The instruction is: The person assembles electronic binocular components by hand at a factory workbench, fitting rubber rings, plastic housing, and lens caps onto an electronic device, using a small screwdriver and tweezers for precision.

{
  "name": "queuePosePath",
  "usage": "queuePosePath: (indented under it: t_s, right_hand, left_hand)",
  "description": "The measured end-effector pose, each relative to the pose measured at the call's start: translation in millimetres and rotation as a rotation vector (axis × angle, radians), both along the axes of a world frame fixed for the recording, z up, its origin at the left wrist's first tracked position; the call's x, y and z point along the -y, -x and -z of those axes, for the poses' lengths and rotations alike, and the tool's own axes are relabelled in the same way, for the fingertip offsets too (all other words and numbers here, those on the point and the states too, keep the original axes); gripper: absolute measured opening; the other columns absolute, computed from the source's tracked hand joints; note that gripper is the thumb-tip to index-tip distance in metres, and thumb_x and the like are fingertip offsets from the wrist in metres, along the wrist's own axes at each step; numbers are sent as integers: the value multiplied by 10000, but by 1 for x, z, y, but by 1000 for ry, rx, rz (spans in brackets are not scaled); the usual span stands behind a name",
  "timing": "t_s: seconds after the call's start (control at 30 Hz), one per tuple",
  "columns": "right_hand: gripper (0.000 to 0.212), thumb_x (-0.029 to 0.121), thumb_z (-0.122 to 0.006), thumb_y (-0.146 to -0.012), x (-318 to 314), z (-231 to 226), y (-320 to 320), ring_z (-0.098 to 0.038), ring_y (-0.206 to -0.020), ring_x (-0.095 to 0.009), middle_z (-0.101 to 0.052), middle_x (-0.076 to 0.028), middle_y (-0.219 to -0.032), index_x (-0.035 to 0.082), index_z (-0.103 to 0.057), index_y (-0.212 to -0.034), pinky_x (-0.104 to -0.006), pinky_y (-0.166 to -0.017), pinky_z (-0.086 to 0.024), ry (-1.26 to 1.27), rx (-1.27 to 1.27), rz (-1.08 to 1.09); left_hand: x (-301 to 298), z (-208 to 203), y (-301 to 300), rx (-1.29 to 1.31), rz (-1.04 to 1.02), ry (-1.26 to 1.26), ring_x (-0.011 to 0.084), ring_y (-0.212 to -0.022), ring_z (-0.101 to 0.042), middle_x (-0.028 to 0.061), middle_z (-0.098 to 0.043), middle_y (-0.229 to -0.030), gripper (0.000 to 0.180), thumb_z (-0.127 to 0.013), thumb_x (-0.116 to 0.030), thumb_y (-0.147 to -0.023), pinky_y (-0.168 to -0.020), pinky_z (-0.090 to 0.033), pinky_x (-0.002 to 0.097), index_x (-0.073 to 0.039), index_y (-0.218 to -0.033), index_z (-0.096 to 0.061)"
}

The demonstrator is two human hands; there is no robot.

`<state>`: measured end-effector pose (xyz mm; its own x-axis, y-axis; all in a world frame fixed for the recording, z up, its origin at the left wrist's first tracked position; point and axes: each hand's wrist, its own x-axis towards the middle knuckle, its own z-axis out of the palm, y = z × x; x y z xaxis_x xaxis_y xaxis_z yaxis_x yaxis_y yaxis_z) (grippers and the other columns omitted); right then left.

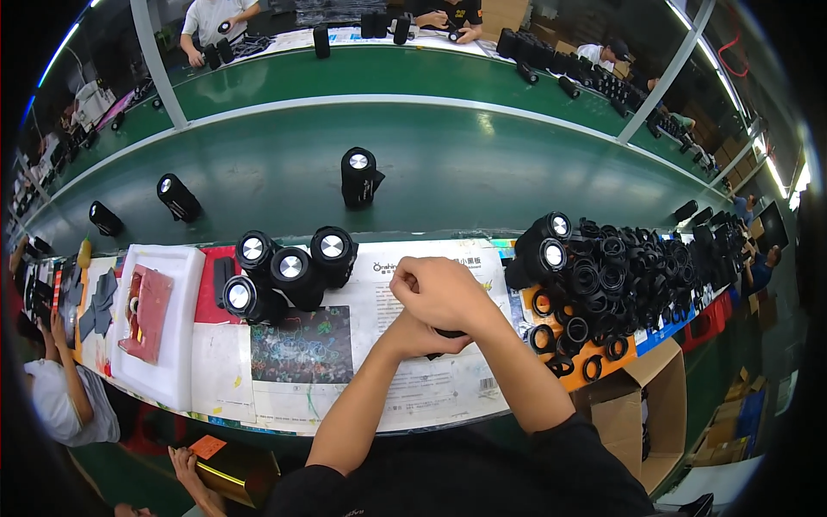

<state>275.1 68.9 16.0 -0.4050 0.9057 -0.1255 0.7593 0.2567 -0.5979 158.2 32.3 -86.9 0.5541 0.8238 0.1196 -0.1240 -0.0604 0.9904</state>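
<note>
Both of my hands are together over the white printed sheet (413, 396) at the middle of the bench. My left hand (422, 339) is underneath, closed round a small black thing (450, 333) that is mostly hidden. My right hand (439, 291) lies across the top of it with curled fingers; what these press on does not show. To the left stand several black cylinders with silver round end caps, like portable speakers (293, 280). Two more such speakers (543, 258) stand to the right, beside a heap of black rings (603, 267).
A green conveyor belt (465, 172) runs beyond the bench, carrying a speaker (358, 181) and others further left. At the left lies a white foam tray (181, 345) with a red case (148, 314). An open cardboard box (663, 414) is at the lower right. Co-workers sit around.
</note>
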Motion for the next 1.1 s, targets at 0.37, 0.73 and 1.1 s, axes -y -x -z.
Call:
queuePosePath:
  t_s: [0.37, 0.73, 1.1]
  right_hand:
    - [367, 319, -612, -1176, 55, 42, -71, -709, -1209, -300, -715, -158, -1362, 37, -655, -1407, -415, -1003, -593, -120, -622, 255]
    - [582, 259, -906, -897, -108, -66, -125, -688, -1226, -390, -649, -179, -1341, 233, -655, -1421, -504, -1025, -595, -472, -3, 205]
    - [708, 161, -923, -871, -232, 6, -163, -650, -1326, -466, -629, -202, -1430, 244, -637, -1514, -524, -1103, -575, -223, 393, 33]
  left_hand:
    - [-1, -21, -3, 735, -168, 0, 282, -983, -757, 175, -746, -1084, 595, -945, -275, -863, -945, -629, 439, 9, -1275, -623]
    - [-132, -89, 25, -414, -935, -728, 427, -1570, -385, 195, -492, -1618, 724, -708, -69, -981, -1346, -281, 528, -4, -1640, -417]
    - [-214, -55, 11, -1020, -740, -438, 513, -1350, -620, 192, -470, -1616, 828, -843, 61, -817, -1066, -614, 585, -164, -1552, -536]
